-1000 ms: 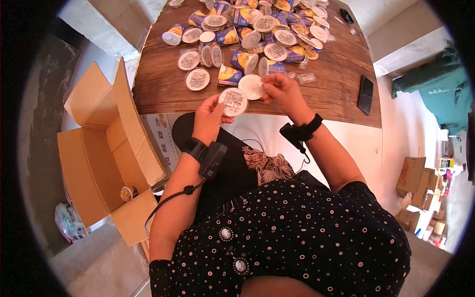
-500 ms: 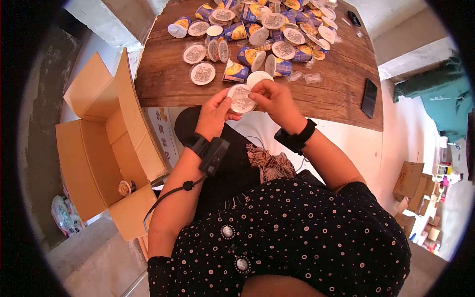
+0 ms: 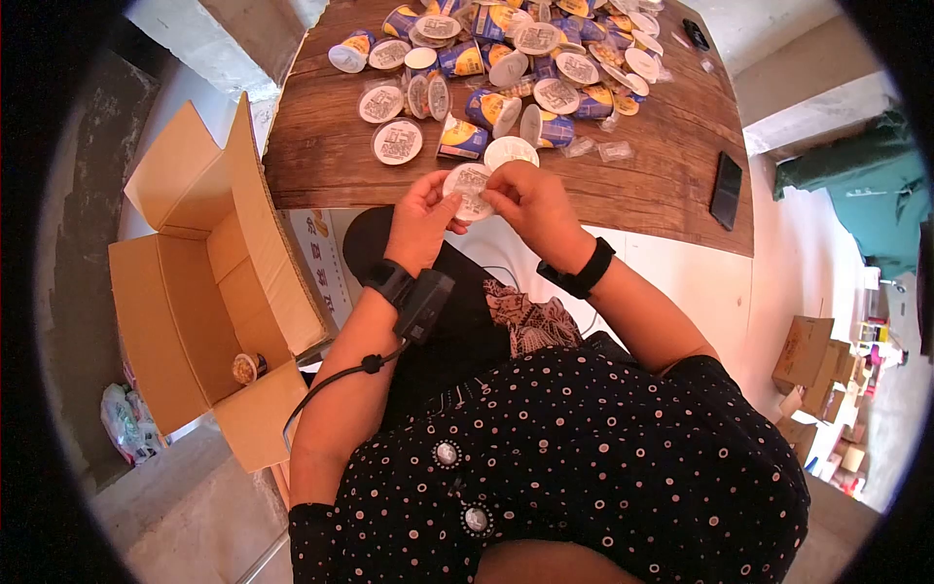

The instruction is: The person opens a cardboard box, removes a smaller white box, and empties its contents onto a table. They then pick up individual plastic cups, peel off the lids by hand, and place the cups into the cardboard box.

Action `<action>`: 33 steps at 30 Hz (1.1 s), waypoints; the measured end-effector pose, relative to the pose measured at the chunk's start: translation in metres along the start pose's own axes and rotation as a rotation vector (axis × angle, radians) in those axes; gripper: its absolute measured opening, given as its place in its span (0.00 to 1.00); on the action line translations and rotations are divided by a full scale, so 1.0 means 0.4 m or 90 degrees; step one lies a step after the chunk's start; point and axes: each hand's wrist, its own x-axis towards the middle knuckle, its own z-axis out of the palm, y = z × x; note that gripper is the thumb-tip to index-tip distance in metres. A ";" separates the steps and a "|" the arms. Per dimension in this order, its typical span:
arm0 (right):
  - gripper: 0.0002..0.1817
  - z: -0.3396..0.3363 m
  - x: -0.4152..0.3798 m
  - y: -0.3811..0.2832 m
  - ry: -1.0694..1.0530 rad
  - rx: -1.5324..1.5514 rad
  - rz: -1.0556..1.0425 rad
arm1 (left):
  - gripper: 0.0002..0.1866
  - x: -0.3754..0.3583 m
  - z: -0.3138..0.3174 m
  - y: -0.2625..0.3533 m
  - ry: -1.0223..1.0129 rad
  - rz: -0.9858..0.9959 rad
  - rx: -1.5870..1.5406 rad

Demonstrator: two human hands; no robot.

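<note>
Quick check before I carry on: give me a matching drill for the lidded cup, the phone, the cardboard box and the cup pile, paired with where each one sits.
Things:
1. lidded cup
2. phone
3. cardboard box
4. cup pile

Places:
a. far side of the wooden table
b. floor, on the person's left
c. between left hand and right hand
d. table's right edge

Pairs: 1-c, 2-d, 3-b, 4-a
</note>
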 end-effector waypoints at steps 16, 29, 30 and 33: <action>0.21 -0.011 -0.012 -0.030 -0.097 0.276 0.261 | 0.20 -0.013 -0.014 0.010 -0.076 -0.010 -0.103; 0.21 -0.106 0.050 0.049 0.131 -0.253 -0.208 | 0.17 0.022 0.002 -0.006 -0.007 -0.057 -0.037; 0.20 -0.103 0.055 0.057 0.115 -0.278 -0.251 | 0.17 0.027 0.009 0.000 -0.005 -0.058 -0.035; 0.19 -0.099 0.060 0.073 0.104 -0.297 -0.315 | 0.18 0.047 0.042 0.020 0.057 -0.114 -0.082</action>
